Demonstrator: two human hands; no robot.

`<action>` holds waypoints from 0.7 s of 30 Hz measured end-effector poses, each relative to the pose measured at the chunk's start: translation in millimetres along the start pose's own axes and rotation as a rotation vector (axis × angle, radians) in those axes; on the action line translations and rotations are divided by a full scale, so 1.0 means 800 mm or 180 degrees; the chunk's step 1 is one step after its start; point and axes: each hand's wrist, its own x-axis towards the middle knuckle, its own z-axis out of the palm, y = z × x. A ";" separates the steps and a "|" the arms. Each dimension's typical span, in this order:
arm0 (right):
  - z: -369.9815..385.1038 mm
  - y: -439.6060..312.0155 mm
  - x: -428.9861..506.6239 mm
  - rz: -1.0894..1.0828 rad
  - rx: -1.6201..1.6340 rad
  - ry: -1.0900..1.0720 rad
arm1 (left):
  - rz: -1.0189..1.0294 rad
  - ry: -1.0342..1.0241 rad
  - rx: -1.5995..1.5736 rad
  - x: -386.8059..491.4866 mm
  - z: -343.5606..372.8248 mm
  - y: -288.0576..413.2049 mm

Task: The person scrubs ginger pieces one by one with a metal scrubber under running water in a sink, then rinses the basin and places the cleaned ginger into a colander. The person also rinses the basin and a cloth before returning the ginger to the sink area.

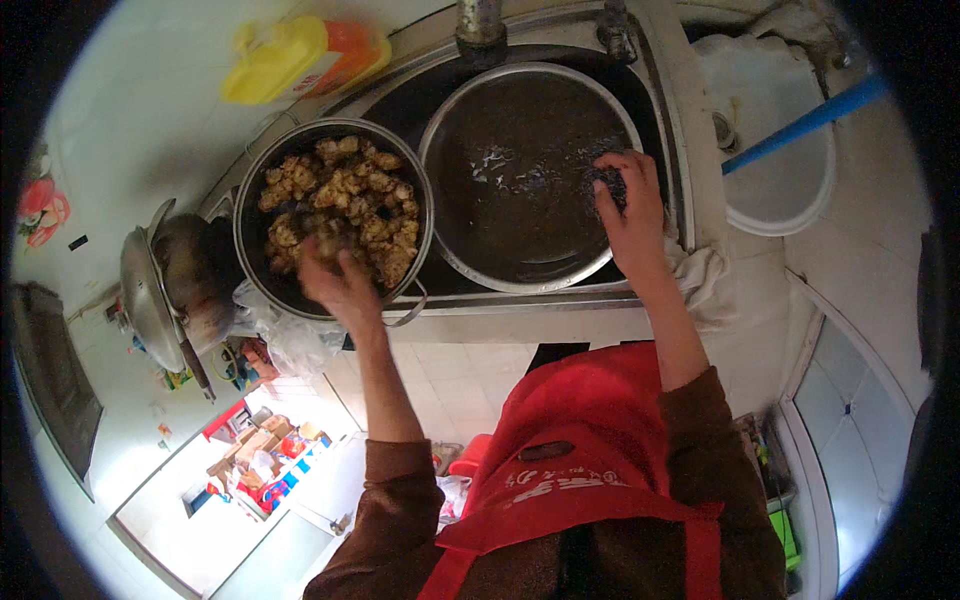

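My left hand is inside the near side of a two-handled metal pot, over knobbly light-brown pieces of food, possibly a root vegetable. Motion blurs its fingers, so whether they hold a piece is unclear. My right hand curls around a dark, rough-textured lump at the right side of a round metal basin. Murky brown water fills the basin, with glints and ripples on its surface. The basin stands in the sink, touching or nearly touching the pot on its left.
A faucet rises behind the basin. On the left are a yellow-and-orange jug, a wok lid and a clear plastic bag. A cloth lies at the sink's right corner. Further right, a blue pole crosses a white basin.
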 end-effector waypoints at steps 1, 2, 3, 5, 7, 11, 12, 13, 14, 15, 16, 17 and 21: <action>-0.002 0.000 -0.004 0.0091 0.0104 0.0078 | 0.0291 0.0517 0.1275 0.000 0.005 -0.005; -0.003 -0.001 -0.007 0.0183 0.0217 0.0158 | 0.0989 0.0473 0.1046 0.004 0.014 -0.007; -0.004 -0.002 -0.008 0.0274 0.0337 0.0240 | 0.1584 0.0388 0.0835 0.008 0.034 -0.005; -0.002 -0.003 -0.008 0.0200 0.0390 0.0347 | 0.1770 -0.0220 0.0631 0.006 0.111 0.015; -0.001 -0.001 -0.008 0.0177 0.0442 0.0394 | 0.1788 -0.1537 -0.0734 0.019 0.199 0.038; -0.001 0.006 -0.012 0.0184 0.0577 0.0463 | 0.0348 -0.2428 -0.0683 0.035 0.344 0.082; -0.001 0.007 -0.013 0.0223 0.0597 0.0466 | -0.0033 -0.2645 -0.0439 0.026 0.362 0.088; -0.002 0.009 -0.014 0.0240 0.0633 0.0486 | 0.0083 -0.2796 0.0127 0.017 0.377 0.096; -0.002 0.010 -0.014 0.0324 0.0629 0.0484 | 0.0308 -0.2989 0.0879 -0.005 0.393 0.112; -0.002 0.011 -0.014 0.0287 0.0639 0.0529 | 0.0652 -0.3059 0.1695 -0.027 0.401 0.125; -0.001 0.011 -0.013 0.0249 0.0658 0.0584 | 0.0615 -0.2977 0.1349 -0.051 0.396 0.127; 0.000 0.012 -0.013 0.0186 0.0666 0.0634 | 0.0685 -0.2810 0.1051 -0.075 0.386 0.124; 0.004 0.015 -0.011 0.0259 0.0847 0.0779 | 0.1349 -0.3250 0.1009 -0.138 0.320 0.100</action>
